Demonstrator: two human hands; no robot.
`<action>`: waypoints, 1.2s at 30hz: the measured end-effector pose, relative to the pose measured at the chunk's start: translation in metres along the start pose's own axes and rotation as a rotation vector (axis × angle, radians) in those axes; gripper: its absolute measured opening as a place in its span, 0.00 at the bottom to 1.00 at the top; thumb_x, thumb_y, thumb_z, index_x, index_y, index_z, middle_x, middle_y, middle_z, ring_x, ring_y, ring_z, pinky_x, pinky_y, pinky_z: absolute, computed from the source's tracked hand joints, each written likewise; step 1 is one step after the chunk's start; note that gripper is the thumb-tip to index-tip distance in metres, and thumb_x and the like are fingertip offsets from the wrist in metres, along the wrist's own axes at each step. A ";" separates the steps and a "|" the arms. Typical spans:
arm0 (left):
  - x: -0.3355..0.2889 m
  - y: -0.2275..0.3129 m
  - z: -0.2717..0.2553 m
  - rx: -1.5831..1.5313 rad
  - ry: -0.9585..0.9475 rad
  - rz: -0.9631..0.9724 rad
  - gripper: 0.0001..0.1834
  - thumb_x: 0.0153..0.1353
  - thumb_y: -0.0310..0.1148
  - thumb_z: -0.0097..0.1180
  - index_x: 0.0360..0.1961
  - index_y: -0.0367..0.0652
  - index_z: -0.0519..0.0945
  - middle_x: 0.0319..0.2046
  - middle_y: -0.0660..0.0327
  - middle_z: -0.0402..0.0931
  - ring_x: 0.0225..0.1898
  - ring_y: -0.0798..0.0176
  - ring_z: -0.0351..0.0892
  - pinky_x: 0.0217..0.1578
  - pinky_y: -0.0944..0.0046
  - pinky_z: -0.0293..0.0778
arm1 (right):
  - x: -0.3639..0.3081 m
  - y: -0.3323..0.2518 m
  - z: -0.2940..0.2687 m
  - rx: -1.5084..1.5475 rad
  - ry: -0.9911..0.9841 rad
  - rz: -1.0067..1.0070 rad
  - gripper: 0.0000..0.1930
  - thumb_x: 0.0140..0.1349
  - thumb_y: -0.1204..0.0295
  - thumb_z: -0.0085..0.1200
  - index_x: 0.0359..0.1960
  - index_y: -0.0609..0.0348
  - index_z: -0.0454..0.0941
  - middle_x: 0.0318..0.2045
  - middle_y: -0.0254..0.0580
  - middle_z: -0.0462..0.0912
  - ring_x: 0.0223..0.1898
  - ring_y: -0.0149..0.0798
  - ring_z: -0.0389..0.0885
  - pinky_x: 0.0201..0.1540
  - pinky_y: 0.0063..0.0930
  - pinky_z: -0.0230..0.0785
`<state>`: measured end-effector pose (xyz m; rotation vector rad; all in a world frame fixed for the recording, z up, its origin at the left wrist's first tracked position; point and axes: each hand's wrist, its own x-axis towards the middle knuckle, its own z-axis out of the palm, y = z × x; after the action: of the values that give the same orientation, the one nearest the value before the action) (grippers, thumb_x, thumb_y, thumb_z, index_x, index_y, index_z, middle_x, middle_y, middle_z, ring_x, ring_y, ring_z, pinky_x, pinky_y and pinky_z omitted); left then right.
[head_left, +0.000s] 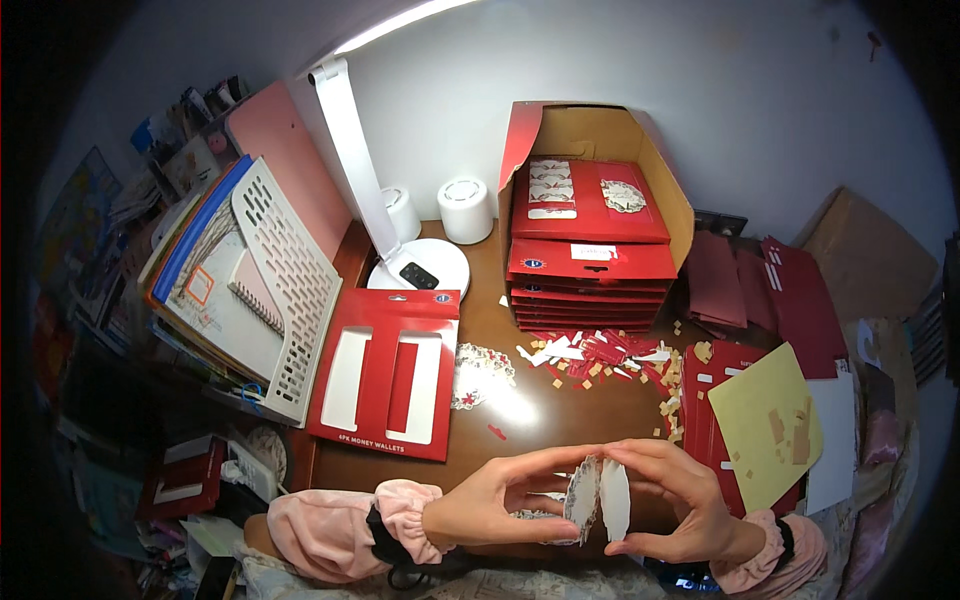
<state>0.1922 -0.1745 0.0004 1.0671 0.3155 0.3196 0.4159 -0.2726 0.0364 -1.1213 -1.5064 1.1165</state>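
Observation:
Close in front of me, both hands hold scalloped paper cutouts upright, edge-on to the view. My left hand (500, 500) is closed around a patterned bunch of paper cutouts (580, 500), thumb at the near side and fingers behind. A plain white bunch of paper cutouts (616, 500) stands between the thumb and fingertips of my right hand (690, 495). A narrow gap parts the two bunches, and the fingertips nearly meet at the top. More patterned cutouts (481, 376) lie on the desk beside a red card sleeve (376, 385) with two cut-out windows.
An open carton (665, 175) holds stacked red packs (590, 262). Paper scraps (600, 350) litter the brown desk (540, 420). At right, a yellow sheet (750, 420) overlaps red card. A white lamp (425, 262) and a perforated file rack (300, 290) stand left.

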 end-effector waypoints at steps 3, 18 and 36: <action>0.003 -0.001 0.003 0.137 0.018 0.040 0.42 0.56 0.28 0.69 0.70 0.38 0.60 0.64 0.57 0.64 0.57 0.63 0.72 0.57 0.62 0.75 | 0.005 -0.002 -0.002 -0.325 -0.032 -0.172 0.38 0.47 0.67 0.75 0.60 0.65 0.72 0.57 0.53 0.74 0.58 0.47 0.76 0.59 0.35 0.71; 0.003 -0.002 0.010 0.211 0.031 0.056 0.42 0.56 0.29 0.68 0.69 0.40 0.60 0.65 0.58 0.63 0.60 0.63 0.69 0.55 0.61 0.77 | 0.002 0.004 0.001 -0.390 -0.014 -0.201 0.38 0.45 0.63 0.75 0.59 0.64 0.74 0.56 0.51 0.76 0.55 0.46 0.77 0.56 0.36 0.73; -0.002 -0.002 0.006 0.108 -0.005 0.041 0.41 0.58 0.25 0.65 0.70 0.41 0.58 0.65 0.60 0.61 0.62 0.64 0.66 0.59 0.62 0.71 | 0.002 0.004 -0.001 -0.216 -0.025 -0.145 0.38 0.45 0.66 0.76 0.59 0.66 0.73 0.56 0.53 0.76 0.57 0.44 0.77 0.58 0.34 0.72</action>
<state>0.1928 -0.1813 0.0012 1.1817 0.3097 0.3394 0.4168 -0.2702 0.0324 -1.1251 -1.7302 0.8876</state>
